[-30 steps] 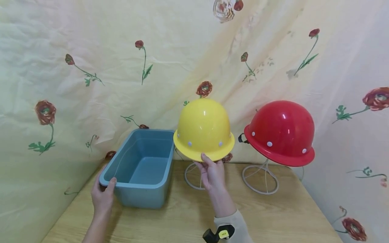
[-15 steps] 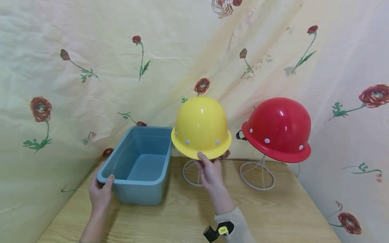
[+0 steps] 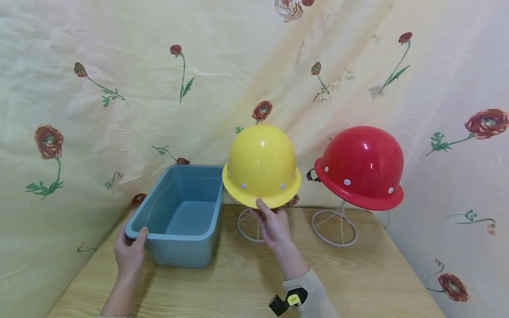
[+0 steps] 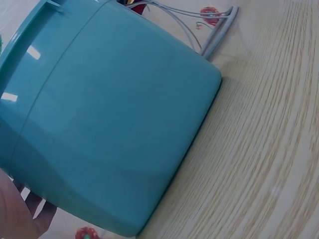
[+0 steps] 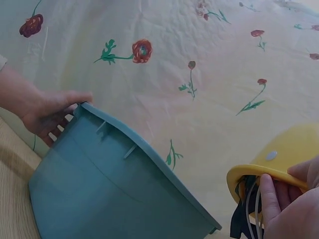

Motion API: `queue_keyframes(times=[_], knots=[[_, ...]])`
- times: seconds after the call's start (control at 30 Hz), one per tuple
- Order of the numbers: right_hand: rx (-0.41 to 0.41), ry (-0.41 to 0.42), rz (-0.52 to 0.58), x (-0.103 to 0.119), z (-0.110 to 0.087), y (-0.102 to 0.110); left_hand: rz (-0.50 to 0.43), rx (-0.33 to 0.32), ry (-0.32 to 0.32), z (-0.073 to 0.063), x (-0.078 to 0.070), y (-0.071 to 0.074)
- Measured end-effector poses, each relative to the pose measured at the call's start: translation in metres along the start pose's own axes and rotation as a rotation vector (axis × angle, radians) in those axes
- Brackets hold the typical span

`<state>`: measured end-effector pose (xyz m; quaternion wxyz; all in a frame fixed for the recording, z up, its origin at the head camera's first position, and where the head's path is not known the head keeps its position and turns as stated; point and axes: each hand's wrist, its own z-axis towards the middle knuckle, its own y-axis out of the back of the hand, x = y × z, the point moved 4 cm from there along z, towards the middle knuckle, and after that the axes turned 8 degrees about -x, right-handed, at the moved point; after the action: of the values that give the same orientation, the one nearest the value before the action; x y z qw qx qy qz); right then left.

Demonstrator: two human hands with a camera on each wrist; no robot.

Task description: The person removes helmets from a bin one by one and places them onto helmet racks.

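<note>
A yellow hard hat (image 3: pixel 261 163) sits over a white wire stand (image 3: pixel 243 233) in the middle of the head view. My right hand (image 3: pixel 275 226) pinches its front brim, thumb on top and fingers beneath, as the right wrist view also shows. Dark straps (image 5: pixel 240 219) hang inside the hat there. At the left, my left hand (image 3: pixel 130 251) grips the near left corner of a blue plastic tub (image 3: pixel 179 237), thumb over the rim and fingers against the outer wall. In the left wrist view the tub's side (image 4: pixel 114 114) covers most of the picture.
To the right a red hard hat (image 3: pixel 362 168) is perched, tilted, on another white wire stand (image 3: pixel 334 243). Both stands and the tub rest on a wooden table (image 3: pixel 238 287). A flower-patterned cloth (image 3: pixel 222 84) hangs behind and at the sides.
The whole head view has shifted slightly, so everything appears a little further left and higher. Both hands keep their holds on the tub and the yellow hard hat.
</note>
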<state>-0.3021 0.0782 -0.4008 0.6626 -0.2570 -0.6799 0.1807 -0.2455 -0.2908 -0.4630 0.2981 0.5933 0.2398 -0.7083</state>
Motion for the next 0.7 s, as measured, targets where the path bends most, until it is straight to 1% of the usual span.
queue_keyframes(times=[0.2, 0.27, 0.33, 0.37, 0.43, 0.5, 0.57, 0.67, 0.7], knots=[[0.016, -0.011, -0.021, -0.001, -0.002, 0.002, 0.010, 0.009, -0.028, -0.002, 0.000, 0.000], [0.021, -0.013, -0.028, -0.001, -0.003, 0.003, 0.037, 0.010, -0.036, -0.003, 0.001, 0.002], [0.029, -0.017, -0.038, -0.001, -0.004, 0.003, 0.060, 0.018, -0.034, -0.001, 0.002, 0.003], [0.033, -0.019, -0.040, -0.001, -0.004, 0.002, 0.072, 0.029, -0.020, 0.000, 0.002, 0.004], [0.044, -0.022, -0.045, 0.001, -0.004, 0.000, 0.098, 0.063, 0.014, 0.002, 0.002, 0.007], [0.047, -0.026, -0.050, 0.003, -0.003, -0.001, 0.110, 0.120, 0.067, 0.005, 0.001, 0.009], [0.054, -0.031, -0.059, 0.005, -0.001, -0.002, 0.146, 0.181, 0.095, 0.007, -0.002, 0.010], [0.078, -0.036, -0.088, 0.008, 0.000, -0.002, 0.218, 0.256, 0.098, 0.009, -0.007, 0.012], [0.093, -0.034, -0.105, 0.009, 0.000, -0.001, 0.252, 0.269, 0.077, 0.009, -0.009, 0.013]])
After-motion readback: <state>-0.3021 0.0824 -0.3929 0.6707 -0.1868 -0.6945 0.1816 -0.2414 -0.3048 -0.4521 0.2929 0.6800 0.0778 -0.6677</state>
